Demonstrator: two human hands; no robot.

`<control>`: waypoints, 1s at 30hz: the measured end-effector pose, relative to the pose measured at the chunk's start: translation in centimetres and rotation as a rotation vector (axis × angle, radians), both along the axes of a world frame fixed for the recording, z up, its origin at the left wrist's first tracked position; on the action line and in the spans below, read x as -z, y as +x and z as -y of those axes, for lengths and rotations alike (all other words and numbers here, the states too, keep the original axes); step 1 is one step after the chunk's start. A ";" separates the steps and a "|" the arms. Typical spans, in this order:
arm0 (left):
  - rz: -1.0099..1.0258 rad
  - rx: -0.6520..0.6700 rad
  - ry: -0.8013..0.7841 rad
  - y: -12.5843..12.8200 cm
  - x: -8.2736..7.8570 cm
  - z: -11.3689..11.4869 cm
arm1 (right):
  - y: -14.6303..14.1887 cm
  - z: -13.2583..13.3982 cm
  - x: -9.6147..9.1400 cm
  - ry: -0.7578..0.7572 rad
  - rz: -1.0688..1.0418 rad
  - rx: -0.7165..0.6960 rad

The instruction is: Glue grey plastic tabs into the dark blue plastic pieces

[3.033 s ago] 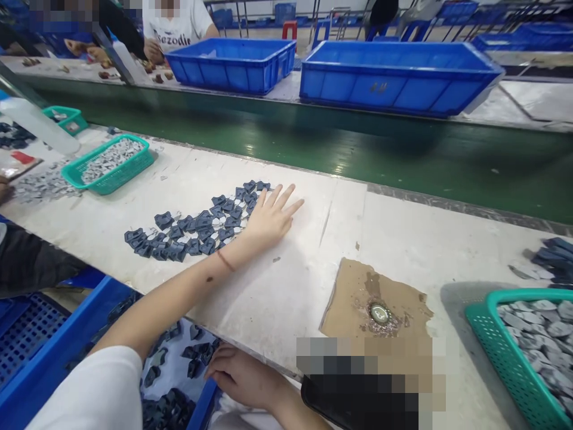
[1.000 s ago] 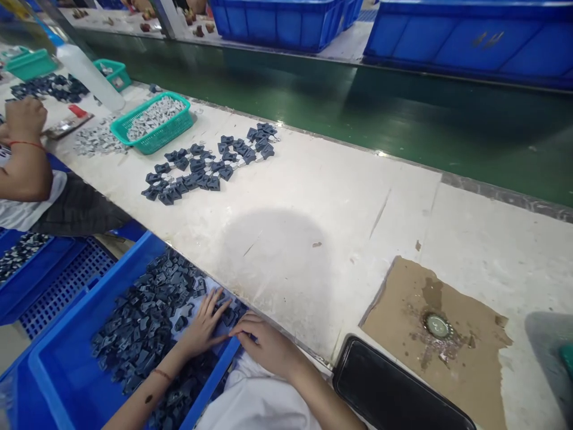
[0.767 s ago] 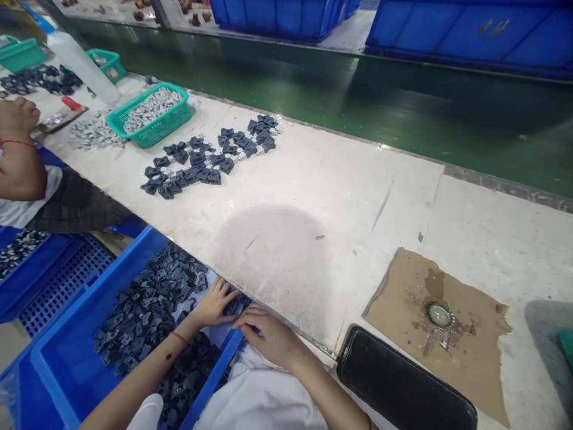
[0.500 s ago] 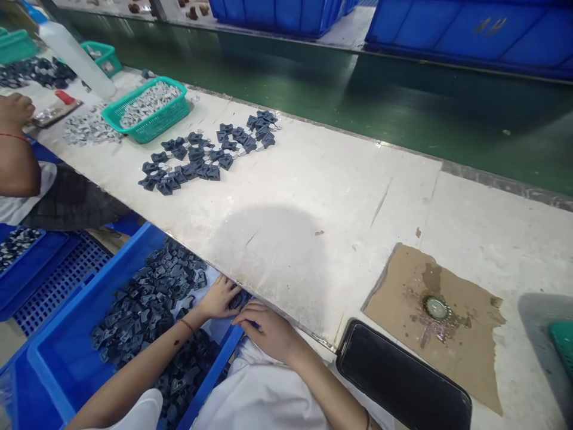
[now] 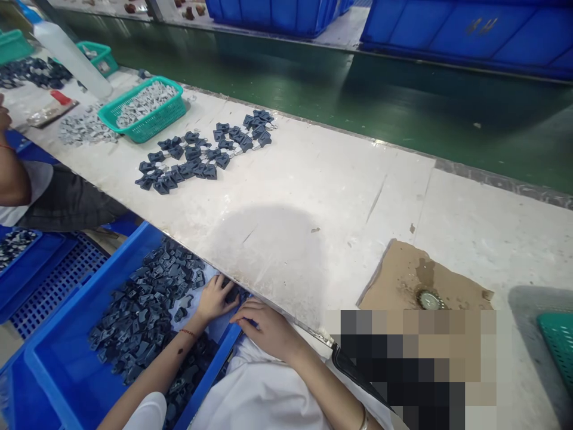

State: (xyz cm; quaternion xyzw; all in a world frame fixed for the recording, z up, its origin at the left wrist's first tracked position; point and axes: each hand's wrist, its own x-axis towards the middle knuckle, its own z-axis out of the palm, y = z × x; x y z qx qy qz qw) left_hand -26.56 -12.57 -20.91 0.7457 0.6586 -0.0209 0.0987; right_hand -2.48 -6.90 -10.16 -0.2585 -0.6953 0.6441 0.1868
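Observation:
My left hand (image 5: 218, 298) reaches into the blue bin (image 5: 54, 373) beside the table edge. Its fingers are spread over dark grey plastic pieces (image 5: 145, 310), and nothing shows gripped in them. My right hand (image 5: 264, 327) rests at the bin's near rim, just under the table edge. Its fingers are loosely bent, thumb a little apart, with nothing visible in them. Part of its fingertips is hidden. On the table, a cluster of dark pieces (image 5: 192, 170) joined with small white parts lies beyond both hands.
A green basket (image 5: 163, 119) of small white parts stands at the table's far left, near a white bottle (image 5: 74, 60). Brown cardboard (image 5: 385, 275) with a round metal piece (image 5: 430, 300) lies right; a pixelated patch covers part of it. A person's arm (image 5: 13, 179) is at left.
The view has shifted slightly. My left hand's fingers have spread and bent a little more over the dark pieces; my right hand stays at the rim.

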 end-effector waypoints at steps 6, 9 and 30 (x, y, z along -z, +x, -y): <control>-0.012 -0.067 -0.010 0.9 -0.3 0.4 | 0.0 0.0 -0.1 0.006 -0.012 0.005; 0.005 -0.047 -0.035 1.1 -0.6 0.4 | 0.0 0.0 -0.1 0.012 -0.018 0.006; 0.569 -0.590 0.196 1.2 -3.0 0.5 | 0.0 0.1 0.1 0.026 -0.008 0.005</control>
